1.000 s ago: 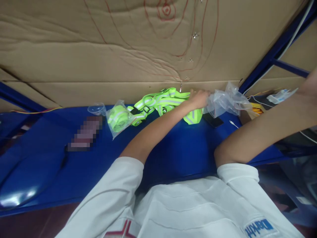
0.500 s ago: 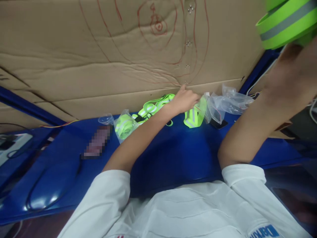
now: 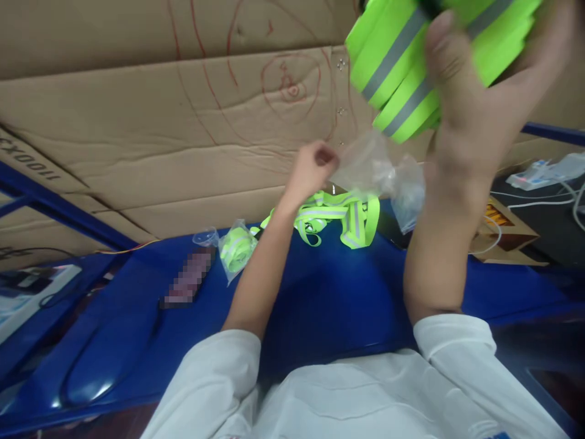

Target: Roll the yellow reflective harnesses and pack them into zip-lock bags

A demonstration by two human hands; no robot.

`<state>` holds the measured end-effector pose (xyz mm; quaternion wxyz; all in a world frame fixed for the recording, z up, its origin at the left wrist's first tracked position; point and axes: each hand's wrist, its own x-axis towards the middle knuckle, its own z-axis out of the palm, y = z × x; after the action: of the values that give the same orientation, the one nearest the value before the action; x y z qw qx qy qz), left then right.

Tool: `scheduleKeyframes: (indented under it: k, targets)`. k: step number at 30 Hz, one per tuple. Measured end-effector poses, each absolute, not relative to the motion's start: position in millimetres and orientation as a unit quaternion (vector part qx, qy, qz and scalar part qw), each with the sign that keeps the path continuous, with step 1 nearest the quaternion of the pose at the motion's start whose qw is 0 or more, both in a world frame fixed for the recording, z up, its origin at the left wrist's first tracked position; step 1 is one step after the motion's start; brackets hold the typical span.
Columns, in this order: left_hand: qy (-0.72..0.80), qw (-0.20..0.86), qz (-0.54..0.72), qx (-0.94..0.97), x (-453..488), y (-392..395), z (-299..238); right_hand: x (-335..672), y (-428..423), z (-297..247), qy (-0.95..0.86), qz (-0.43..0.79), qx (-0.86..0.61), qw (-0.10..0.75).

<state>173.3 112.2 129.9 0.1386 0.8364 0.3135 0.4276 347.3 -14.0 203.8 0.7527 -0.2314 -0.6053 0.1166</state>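
My right hand (image 3: 475, 91) grips a folded bundle of neon-yellow reflective strap (image 3: 397, 55) with grey stripes, raised at the upper right. The thumb presses on the bundle's near side. In front of the cardboard, my left hand (image 3: 315, 164) pinches the edge of a clear plastic bag (image 3: 365, 161). Below that hand, a loose reflective strap (image 3: 359, 222) lies in loops on the blue surface. To the left of my left forearm sits a rolled reflective strap in a clear bag (image 3: 236, 249).
A cardboard sheet (image 3: 137, 128) with red drawn rings stands behind the blue table (image 3: 338, 305). A phone-like object (image 3: 189, 277), partly blurred out, lies on the left. Another clear bag (image 3: 408, 195) is beside my right forearm. An open cardboard box (image 3: 507, 238) and a power strip (image 3: 546, 174) are at right.
My right hand has brought the strap bundle leftward into fuller view. My left hand has lifted a clear bag off the pile, moving slightly up and left.
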Motion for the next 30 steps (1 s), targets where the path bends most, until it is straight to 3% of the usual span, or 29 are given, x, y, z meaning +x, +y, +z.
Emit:
scheduleKeyframes:
  k: [3, 9, 18, 25, 30]
  targets:
    - [0.307, 0.199, 0.576, 0.731, 133.2, 110.4, 152.4, 323.7, -12.1, 201.1, -0.635, -0.054, -0.183, 0.749]
    - [0.233, 0.106, 0.698, 0.669, 114.7, 70.2, 173.0, 300.3, 15.4, 188.8, -0.664, -0.014, -0.256, 0.702]
    - [0.275, 0.121, 0.628, 0.718, 119.5, 93.2, 166.0, 325.6, 61.7, 172.8, -0.625, 0.158, -0.282, 0.710]
    - [0.232, 0.315, 0.540, 0.745, 114.1, 92.2, 164.9, 328.8, 91.6, 161.5, -0.641, 0.336, -0.255, 0.642]
    - [0.232, 0.334, 0.481, 0.777, 103.0, 86.0, 167.4, 320.8, 87.8, 156.1, -0.630, 0.404, -0.258, 0.611]
